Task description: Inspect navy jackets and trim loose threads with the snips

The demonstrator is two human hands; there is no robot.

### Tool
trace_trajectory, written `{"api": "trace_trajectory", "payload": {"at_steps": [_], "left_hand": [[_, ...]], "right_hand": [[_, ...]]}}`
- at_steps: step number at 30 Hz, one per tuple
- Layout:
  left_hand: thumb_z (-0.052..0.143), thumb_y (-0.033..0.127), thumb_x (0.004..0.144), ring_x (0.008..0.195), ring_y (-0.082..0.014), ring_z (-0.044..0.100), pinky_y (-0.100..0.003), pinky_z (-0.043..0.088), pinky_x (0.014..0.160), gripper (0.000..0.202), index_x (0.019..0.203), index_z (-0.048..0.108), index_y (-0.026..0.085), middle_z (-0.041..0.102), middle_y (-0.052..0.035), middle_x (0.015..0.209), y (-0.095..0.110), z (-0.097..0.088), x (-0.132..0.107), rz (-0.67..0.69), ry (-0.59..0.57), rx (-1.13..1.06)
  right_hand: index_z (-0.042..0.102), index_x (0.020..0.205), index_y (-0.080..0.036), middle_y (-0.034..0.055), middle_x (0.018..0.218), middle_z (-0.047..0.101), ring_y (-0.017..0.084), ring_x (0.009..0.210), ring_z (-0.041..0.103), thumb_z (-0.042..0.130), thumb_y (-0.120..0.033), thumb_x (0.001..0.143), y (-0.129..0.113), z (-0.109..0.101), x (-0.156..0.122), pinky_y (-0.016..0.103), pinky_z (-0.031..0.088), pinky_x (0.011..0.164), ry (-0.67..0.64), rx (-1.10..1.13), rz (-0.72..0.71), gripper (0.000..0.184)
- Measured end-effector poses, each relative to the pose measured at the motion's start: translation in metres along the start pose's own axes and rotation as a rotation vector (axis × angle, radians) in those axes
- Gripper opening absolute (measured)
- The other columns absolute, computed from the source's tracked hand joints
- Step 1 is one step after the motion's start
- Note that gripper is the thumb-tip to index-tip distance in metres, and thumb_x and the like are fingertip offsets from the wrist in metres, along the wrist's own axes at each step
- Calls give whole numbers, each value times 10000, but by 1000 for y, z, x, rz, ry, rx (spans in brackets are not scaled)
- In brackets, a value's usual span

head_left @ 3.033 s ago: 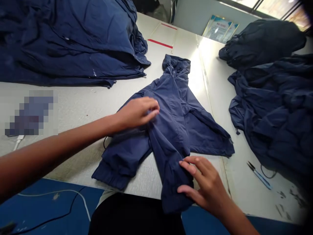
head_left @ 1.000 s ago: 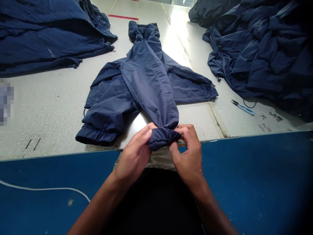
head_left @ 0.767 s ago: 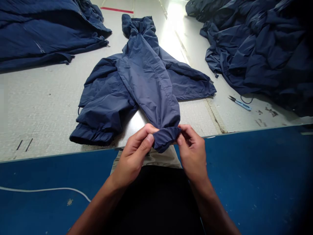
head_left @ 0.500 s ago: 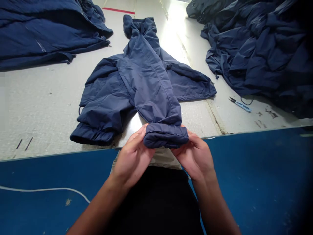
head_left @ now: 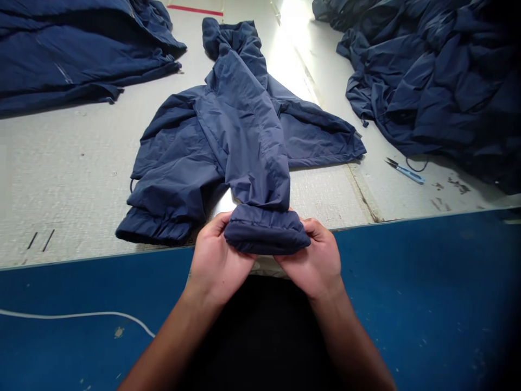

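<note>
At table (head_left: pixel 61 174) edge, left hand (head_left: pixel 217 263), right hand (head_left: pixel 313 266) cradle a cuff (head_left: pixel 266 233), apparently.

Jacket (head_left: pixel 175 179) on table (head_left: pixel 61 174) — left pile (head_left: pixel 81 54), right pile (head_left: pixel 431 92)

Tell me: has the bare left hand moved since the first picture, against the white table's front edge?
Yes, closer to it: the left hand now reaches the white table's front edge.

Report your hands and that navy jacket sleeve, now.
Left hand and right hand palm up, holding the sleeve's cuff of the navy jacket over the table edge. Piled navy jackets to the right, blue-handled snips beside them.
</note>
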State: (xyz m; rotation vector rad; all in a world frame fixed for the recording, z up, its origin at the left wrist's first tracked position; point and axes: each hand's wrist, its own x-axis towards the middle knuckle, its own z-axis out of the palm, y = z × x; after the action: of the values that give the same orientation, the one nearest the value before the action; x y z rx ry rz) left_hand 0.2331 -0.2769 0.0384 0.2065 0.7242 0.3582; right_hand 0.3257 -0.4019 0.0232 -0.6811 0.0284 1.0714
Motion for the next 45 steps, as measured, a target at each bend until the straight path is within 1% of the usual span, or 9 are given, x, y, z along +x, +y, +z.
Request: {"api": "trace_trajectory", "payload": {"at_steps": [5, 11, 20, 25, 29, 35, 39, 42, 45], "left_hand": [[439, 231, 1067, 850, -168, 746, -281, 612, 791, 313, 1016, 734, 139, 786, -76, 993, 1, 2, -2, -32, -82, -100], [404, 191, 1060, 907, -159, 762, -270, 612, 877, 334, 1160, 710, 102, 790, -104, 1002, -2, 4, -2, -22, -69, -143], [407, 74, 1056, 1021, -119, 778, -198, 609, 945, 370, 1186, 751, 117, 811, -99, 1119, -6, 1, -5, 107, -144, -74], [703, 194, 1000, 1234, -199, 733, -291, 577, 1088, 335, 1323, 766, 252, 764, -61, 1357, -17, -8, -15, 433, -337, 375], [774, 330, 979, 1313, -281, 696, -399, 474, 1226, 357, 1328, 788, 259, 786, -84, 1309, -21, -7, -20, 450, -354, 767], [683, 345, 1038, 1233, -266, 715, -367, 499, 1165, 289, 1288, 802, 265, 782, -64, 1299, -17, -1, -21, 496, -459, 882], [768, 282, 975, 1057, -227, 728, -299, 549, 978, 234, 1206, 791, 258, 787, -49, 1137, -12, -1, -21, 529, -490, 908], [829, 178, 894, 859, -181, 666, -269, 522, 804, 104, 949, 760, 233, 719, -22, 912, -11, -7, -20, 799, -384, 994], [819, 38, 823, 777, -174, 573, -291, 459, 714, 229, 775, 721, 239, 628, -18, 811, -17, -20, -17, 1413, -105, 1074]], "right_hand": [[567, 1414, -362, 50, 1233, 749, 290, 1173, 704, 615, -479, 858, 0, 1, -9, 569, 564, 1038, -117, -355, -216, 570], [513, 1545, -361, 69, 1524, 635, 310, 1376, 635, 641, -497, 846, 0, 7, -17, 655, 419, 1207, -297, -327, -260, 723], [524, 1557, -339, 94, 1533, 628, 311, 1409, 613, 641, -471, 914, 0, 2, -18, 653, 423, 1217, -298, -292, -346, 668], [591, 1471, -371, 52, 1544, 623, 278, 1414, 598, 620, -470, 959, 1, -7, -11, 590, 436, 1233, -90, -314, -327, 522], [657, 1354, -340, 39, 1430, 707, 256, 1342, 649, 647, -450, 962, 6, -13, -1, 527, 473, 1204, 30, -255, -284, 408], [686, 1258, -361, -2, 1286, 769, 200, 1185, 718, 733, -470, 921, 7, -17, 3, 403, 567, 1072, 58, -177, -231, 357], [649, 1281, -386, -20, 1287, 757, 179, 1170, 719, 706, -492, 960, 6, -17, 0, 359, 582, 1027, 49, -269, -282, 343], [607, 1377, -356, 22, 1193, 763, 205, 1057, 743, 764, -485, 929, 10, -20, -8, 371, 607, 950, 32, -463, -387, 491], [674, 1280, -322, 32, 987, 749, 226, 865, 727, 827, -366, 891, 21, -31, -15, 380, 614, 791, 230, -889, -774, 420]]}}
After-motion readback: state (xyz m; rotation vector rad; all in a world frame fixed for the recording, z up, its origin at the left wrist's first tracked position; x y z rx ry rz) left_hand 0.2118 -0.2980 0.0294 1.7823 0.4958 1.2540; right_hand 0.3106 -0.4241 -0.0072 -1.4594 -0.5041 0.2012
